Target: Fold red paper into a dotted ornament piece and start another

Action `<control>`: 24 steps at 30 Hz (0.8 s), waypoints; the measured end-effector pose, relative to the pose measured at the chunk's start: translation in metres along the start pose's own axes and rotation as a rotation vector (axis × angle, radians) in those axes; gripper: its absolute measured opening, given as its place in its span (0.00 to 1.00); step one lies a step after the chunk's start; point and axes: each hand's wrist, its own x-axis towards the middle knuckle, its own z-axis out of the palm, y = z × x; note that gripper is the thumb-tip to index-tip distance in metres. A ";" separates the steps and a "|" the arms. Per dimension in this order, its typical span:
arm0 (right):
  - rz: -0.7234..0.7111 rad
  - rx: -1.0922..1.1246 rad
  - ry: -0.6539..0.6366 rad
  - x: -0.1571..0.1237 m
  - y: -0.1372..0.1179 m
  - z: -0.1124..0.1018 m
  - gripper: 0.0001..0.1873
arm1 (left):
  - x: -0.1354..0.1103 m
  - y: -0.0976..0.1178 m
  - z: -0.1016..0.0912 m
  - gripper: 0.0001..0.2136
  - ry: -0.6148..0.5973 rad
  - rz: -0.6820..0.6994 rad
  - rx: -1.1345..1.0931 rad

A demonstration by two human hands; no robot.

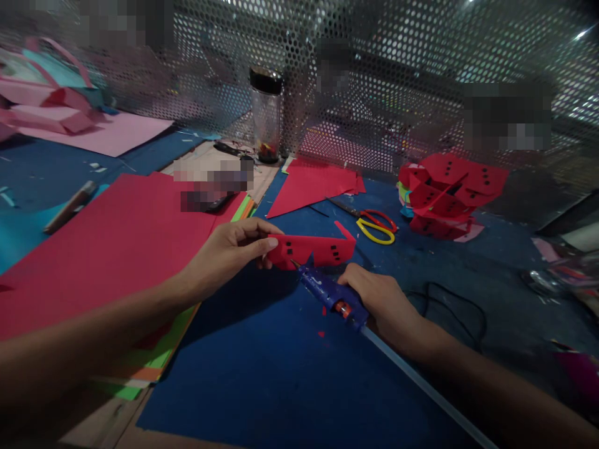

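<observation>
- In the head view, the left hand [236, 246] has its grip pinched on one end of a folded red paper piece [322, 244], thumb in front and fingers behind.
- That piece is held above the blue worktop [262, 380], near the middle of the view; it bears small dark squares in two groups, and a narrow strip angles up at its far end.
- The right hand [381, 299] has its grip wrapped around the handle of a blue glue gun [322, 288], a pale glue stick [421, 375] jutting from its rear.
- The gun's nozzle is at the paper's lower edge, close to the left thumb; whether they touch, I cannot tell.
- Beyond the paper lie scissors [360, 216] with one red and one yellow handle loop, and next to them red paper sheets [313, 184].
- To the right sits a pile of red folded pieces [449, 193] with similar dark squares.
- Under the left forearm is a large red sheet [116, 249]; farther back, a black-lidded clear jar [266, 118] stands upright near a perforated metal panel [210, 62].
</observation>
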 end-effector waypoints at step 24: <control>0.014 0.000 -0.017 0.000 -0.004 -0.003 0.03 | 0.001 0.000 0.000 0.10 0.017 -0.004 -0.010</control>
